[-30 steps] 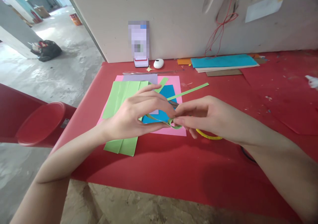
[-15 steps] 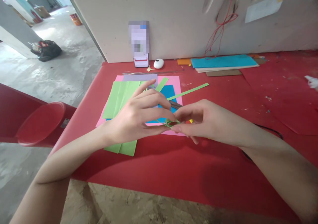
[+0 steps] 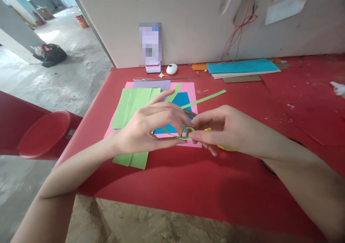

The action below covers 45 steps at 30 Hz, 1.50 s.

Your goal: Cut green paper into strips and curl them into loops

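Note:
Between my two hands is a narrow green paper strip (image 3: 185, 137), bent into a small loop with a tail running back under my left palm. My left hand (image 3: 153, 126) pinches the strip from the left, its index finger raised. From the right, the thumb and fingers of my right hand (image 3: 215, 128) close on the loop's other side. Beneath them lie a blue sheet (image 3: 182, 99) and a pink sheet (image 3: 192, 88). Green sheets (image 3: 134, 103) sit at the left, and another green strip (image 3: 207, 99) reaches out to the right. Dark scissor-like blades (image 3: 190, 113) are partly hidden behind my fingers.
A phone (image 3: 153, 49) leans on the wall beside a white mouse-like object (image 3: 171, 69). Thin wires (image 3: 161, 79) lie before it. Blue foam-like sheets (image 3: 242, 66) rest at the back right of the red table (image 3: 175, 189). A red bin (image 3: 45, 133) stands left.
The green loop has opened wider, and more of its tail shows under my left hand. My left fingers have curled in toward the loop. More of a yellow thing shows below my right hand.

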### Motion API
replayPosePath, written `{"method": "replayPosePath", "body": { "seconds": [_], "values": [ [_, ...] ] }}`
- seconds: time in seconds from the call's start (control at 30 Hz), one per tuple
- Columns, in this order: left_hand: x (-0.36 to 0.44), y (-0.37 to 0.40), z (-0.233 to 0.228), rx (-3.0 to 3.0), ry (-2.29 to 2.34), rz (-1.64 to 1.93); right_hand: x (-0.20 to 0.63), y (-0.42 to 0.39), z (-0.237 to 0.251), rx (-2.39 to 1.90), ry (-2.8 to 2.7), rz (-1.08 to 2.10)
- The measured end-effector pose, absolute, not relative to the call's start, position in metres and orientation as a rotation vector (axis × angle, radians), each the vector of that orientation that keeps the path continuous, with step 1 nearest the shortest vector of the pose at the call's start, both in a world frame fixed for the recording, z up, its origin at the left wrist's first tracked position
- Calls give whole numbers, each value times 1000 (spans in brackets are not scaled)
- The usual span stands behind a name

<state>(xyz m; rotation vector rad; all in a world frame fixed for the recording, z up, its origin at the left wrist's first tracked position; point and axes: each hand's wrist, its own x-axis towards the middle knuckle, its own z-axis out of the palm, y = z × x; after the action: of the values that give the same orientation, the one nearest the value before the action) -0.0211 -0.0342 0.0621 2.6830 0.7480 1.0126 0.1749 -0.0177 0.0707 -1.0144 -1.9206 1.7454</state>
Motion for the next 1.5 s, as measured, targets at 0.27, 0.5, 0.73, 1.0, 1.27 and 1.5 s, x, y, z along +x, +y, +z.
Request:
{"method": "replayPosePath", "body": {
  "seconds": [0.27, 0.5, 0.73, 1.0, 1.27, 1.5],
  "values": [
    [-20, -34, 63, 2765, 713, 1076, 176, -18, 73, -1050, -1944, 1720],
    [-20, -34, 61, 2746, 922, 1138, 172, -22, 74, -1107, -1886, 1706],
    [-22, -29, 56, 2865, 879, 1250, 170, -27, 69, -1175, -1886, 1605],
    [-24, -26, 60, 2920, 812, 1167, 176, -19, 70, -1184, -1877, 1652],
    [-23, -27, 58, 2897, 871, 1192, 172, -17, 72, -1081, -1831, 1766],
    [-22, -26, 54, 2809, 749, 1333, 172, -21, 71, -1064, -1786, 1719]
  ]
}}
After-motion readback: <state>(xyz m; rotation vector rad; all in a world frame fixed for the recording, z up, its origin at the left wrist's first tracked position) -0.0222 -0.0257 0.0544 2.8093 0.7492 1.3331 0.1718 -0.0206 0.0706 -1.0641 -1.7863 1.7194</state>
